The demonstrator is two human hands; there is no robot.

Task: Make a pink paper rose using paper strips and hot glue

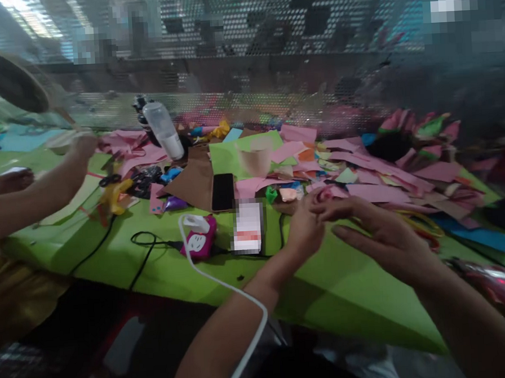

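White cable [264, 312] loops up from the bottom edge, past the left forearm, to a plug [195, 223] on a magenta box [204, 242] resting on the green surface [347, 302]. Beyond it, the left hand [307, 225] is raised with its fingers drawn together at a small pink piece [324, 194]; blur hides whether they truly pinch it. The right hand [377, 236] is partly open, fingers reaching to the same piece, thumb held apart. So the piece is where the two hands meet, above the near side of the paper scraps [371, 193].

Handling it well, I judge, calls for a light pinch from the left, since something that small and seemingly soft could crush, while the right fingertips do the fine work. Bringing the right thumb in would give a surer hold. Wrists are better kept low and steady, and the left forearm clear of the cable, which could snag. A lit phone [246, 229] and a dark phone [223, 191] lie near the left hand, and a green bit [271, 195] and a pale bit [289, 194] are just beside it. A co-worker's hand [83, 146] is well apart, at far left.
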